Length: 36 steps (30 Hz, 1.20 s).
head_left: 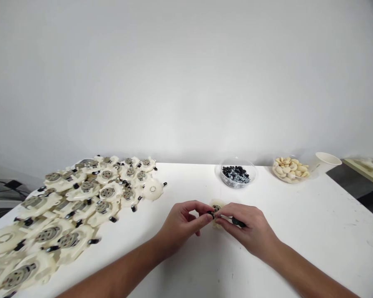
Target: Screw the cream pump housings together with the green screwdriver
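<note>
In the head view a cream plastic housing with a round metal motor face [216, 205] lies on the white table, partly covered by my fingers. My left hand [186, 219] is closed, with thumb and forefinger pinching a small black part [210, 214] at the housing's near-left side. From the right, my right hand [248, 227] grips a small screwdriver with a dark handle [238, 222]. Its thin metal shaft points left toward the black part. My fingertips hide the tip, so I cannot tell whether it touches the part.
Many similar cream housings [107, 192] with black ends crowd the table's left side. Behind my hands stands a clear bowl [236, 182] of small black and silver parts. Farther right are a bowl of cream pieces [290, 169] and a tilted white cup [326, 162]. A wall closes the back.
</note>
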Motion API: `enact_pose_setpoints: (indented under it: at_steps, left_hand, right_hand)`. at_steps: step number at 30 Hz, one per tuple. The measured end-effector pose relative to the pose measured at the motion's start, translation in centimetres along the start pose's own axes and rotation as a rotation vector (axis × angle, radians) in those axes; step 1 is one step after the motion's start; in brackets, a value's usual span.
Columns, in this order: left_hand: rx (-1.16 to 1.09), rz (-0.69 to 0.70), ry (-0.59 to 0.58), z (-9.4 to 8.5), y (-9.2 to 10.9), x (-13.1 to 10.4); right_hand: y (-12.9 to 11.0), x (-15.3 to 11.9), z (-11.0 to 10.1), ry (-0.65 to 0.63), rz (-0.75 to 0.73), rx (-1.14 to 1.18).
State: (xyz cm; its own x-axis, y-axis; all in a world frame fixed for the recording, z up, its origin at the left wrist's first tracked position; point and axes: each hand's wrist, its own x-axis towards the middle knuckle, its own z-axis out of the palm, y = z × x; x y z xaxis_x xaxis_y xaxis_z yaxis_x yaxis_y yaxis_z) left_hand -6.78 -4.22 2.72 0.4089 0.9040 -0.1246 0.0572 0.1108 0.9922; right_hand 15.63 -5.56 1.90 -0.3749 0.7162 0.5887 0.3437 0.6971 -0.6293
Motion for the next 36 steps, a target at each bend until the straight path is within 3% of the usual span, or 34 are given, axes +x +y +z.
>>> enact_pose_setpoints:
  at_steps: [6, 25, 36]
  left_hand:
    - [0.056, 0.014, -0.002, 0.02, 0.03, -0.11]
    - [0.009, -0.008, -0.008, 0.13, -0.05, -0.03]
    - [0.138, -0.018, 0.015, 0.26, 0.27, -0.44]
  right_hand:
    - [0.18, -0.14, -0.23, -0.062, -0.01, -0.053]
    - [0.15, -0.38, 0.05, 0.033, -0.009, -0.124]
    - [-0.26, -0.5, -0.38, -0.006, -0.057, -0.205]
